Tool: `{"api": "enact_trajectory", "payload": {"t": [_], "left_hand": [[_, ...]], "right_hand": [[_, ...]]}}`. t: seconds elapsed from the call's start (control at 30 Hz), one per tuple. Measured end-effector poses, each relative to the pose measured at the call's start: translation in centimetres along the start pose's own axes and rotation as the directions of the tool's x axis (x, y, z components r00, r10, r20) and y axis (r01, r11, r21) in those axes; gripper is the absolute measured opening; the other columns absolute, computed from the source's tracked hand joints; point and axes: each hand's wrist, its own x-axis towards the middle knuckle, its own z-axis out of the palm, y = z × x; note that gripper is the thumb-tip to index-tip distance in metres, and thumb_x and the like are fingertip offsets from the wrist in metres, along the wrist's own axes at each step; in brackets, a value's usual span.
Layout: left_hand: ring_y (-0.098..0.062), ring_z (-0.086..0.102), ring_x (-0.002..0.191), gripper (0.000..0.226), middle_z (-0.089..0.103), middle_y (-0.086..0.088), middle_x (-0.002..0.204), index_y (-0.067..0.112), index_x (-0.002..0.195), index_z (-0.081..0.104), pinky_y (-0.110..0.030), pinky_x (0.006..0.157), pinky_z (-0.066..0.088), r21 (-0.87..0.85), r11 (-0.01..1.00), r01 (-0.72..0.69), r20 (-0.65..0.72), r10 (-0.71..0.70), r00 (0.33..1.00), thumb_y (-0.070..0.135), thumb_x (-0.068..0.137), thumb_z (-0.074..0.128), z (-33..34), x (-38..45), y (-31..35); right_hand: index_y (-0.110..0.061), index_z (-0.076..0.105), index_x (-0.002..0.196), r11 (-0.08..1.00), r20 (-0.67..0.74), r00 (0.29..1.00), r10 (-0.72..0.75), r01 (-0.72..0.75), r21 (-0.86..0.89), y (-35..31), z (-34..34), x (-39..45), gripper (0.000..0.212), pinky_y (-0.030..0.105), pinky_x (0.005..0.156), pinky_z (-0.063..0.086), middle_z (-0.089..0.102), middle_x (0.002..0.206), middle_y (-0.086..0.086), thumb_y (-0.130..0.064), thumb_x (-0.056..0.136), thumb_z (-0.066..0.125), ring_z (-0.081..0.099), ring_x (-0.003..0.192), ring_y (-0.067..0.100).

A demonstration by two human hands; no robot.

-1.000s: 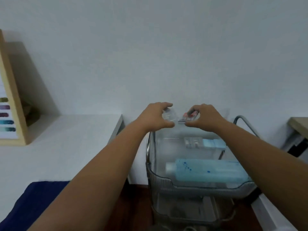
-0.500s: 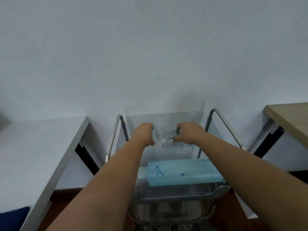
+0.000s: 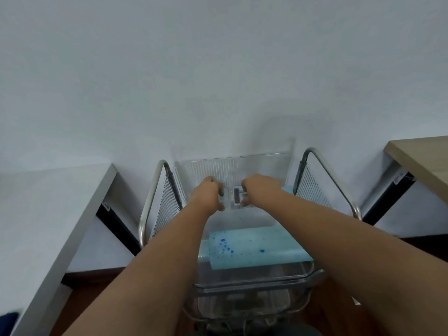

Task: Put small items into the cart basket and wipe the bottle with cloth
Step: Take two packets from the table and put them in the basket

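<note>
Left hand (image 3: 208, 194) curling fingers round small clear item (image 3: 224, 198), too blurred to identify. Right hand (image 3: 257, 190) pinching small dark-centred item (image 3: 237, 197) with curled fingers. Both hovering inside clear cart basket (image 3: 232, 166), near far wall. Pale blue bottle (image 3: 252, 247) lying on side near basket's front. White worktop (image 3: 48, 214) standing left of cart.

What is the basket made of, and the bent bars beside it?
The basket looks like clear plastic: the wall shows through it, and its sides have fine moulded ribs. The bars look like metal, probably polished steel tubing, since they are silvery and shiny with bright highlights along the bends. I can't be sure of either from a picture alone.
</note>
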Motion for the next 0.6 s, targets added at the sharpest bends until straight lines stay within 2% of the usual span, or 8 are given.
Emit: {"api": "enact_trajectory", "payload": {"t": [0.1,0.23,0.37,0.6], "left_hand": [[-0.015,0.048,0.089,0.038,0.054,-0.001,0.115,0.019,0.101,0.069,-0.026,0.074,0.038,0.045,0.998,-0.038,0.010,0.038,0.999,0.024,0.069,0.088,0.0,-0.1,0.2],[-0.016,0.052,0.092,0.045,0.051,0.002,0.108,0.022,0.104,0.067,-0.028,0.074,0.041,0.048,0.998,-0.047,0.019,0.046,0.999,0.031,0.066,0.089,0.0,-0.1,0.2],[-0.017,0.054,0.089,0.048,0.050,0.005,0.104,0.026,0.103,0.065,-0.030,0.071,0.044,0.093,0.995,-0.048,-0.006,0.049,0.999,0.045,0.065,0.087,0.0,-0.3,0.8],[-0.020,0.056,0.091,0.044,0.045,0.006,0.099,0.025,0.104,0.067,-0.033,0.075,0.048,0.127,0.991,-0.045,-0.003,0.045,0.999,0.045,0.070,0.084,0.3,0.2,1.3]], "right_hand": [[-0.020,0.061,0.109,1.000,-0.022,1.000,-0.003,0.002,-0.024,0.0,-0.2,0.1,0.043,0.033,0.071,0.047,0.055,0.094,0.002,-0.048,0.078,0.073,0.057,0.084,0.023],[-0.020,0.062,0.106,0.999,-0.038,0.999,-0.016,0.014,-0.053,0.3,-0.4,0.1,0.043,0.032,0.066,0.044,0.056,0.091,0.002,-0.046,0.075,0.077,0.054,0.077,0.021],[-0.021,0.060,0.107,0.992,-0.039,0.998,-0.052,0.047,-0.113,0.5,-0.1,0.3,0.042,0.032,0.066,0.041,0.059,0.098,0.003,-0.034,0.072,0.081,0.053,0.080,0.021],[-0.020,0.059,0.109,0.993,-0.076,0.995,-0.063,0.055,-0.109,0.9,0.1,0.6,0.042,0.033,0.067,0.042,0.059,0.103,0.006,-0.033,0.075,0.080,0.059,0.088,0.024]]}}
